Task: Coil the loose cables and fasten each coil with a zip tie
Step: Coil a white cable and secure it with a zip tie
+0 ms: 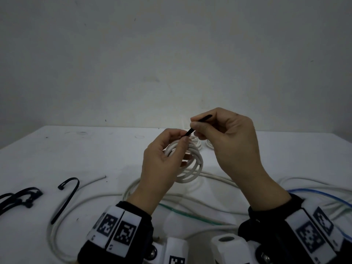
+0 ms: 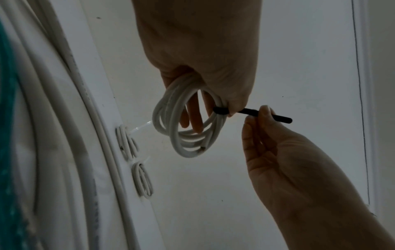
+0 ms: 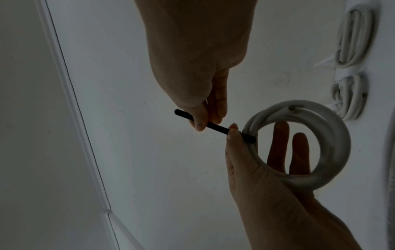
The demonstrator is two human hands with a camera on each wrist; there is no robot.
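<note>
Left hand (image 1: pixel 162 159) grips the white coil (image 1: pixel 190 164) up off the table (image 1: pixel 57 159), thumb and forefinger clamped on the bundle right at the tie point, at about 12 o'clock on the loop, other fingers (image 3: pixel 278 143) passed through the centre. Likely reason: keeps the turns stacked so they can't spring apart while the tie cinches. Right hand (image 1: pixel 228 134) pinches the tail of the black zip tie (image 1: pixel 190 131), remaining fingers curled in, tail running out toward 2 o'clock from the coil. In the left wrist view the tie is already wrapped round the bundle, so this looks like the tightening pull; can't tell whether the head has fully locked, the thumb hides it. Two finished coils (image 2: pixel 134 160) lie flat at the far side of the table, 12 o'clock from the hands, apparently with pale ties on them. Spare black zip ties (image 1: pixel 66 195) sit at 8 o'clock, within the left hand's reach. Loose cables (image 1: pixel 95 199), white plus a green and a blue one, sprawl across the near edge from 7 to 4 o'clock, not yet coiled. Judgement: this coil nearly done, several cables left.
</note>
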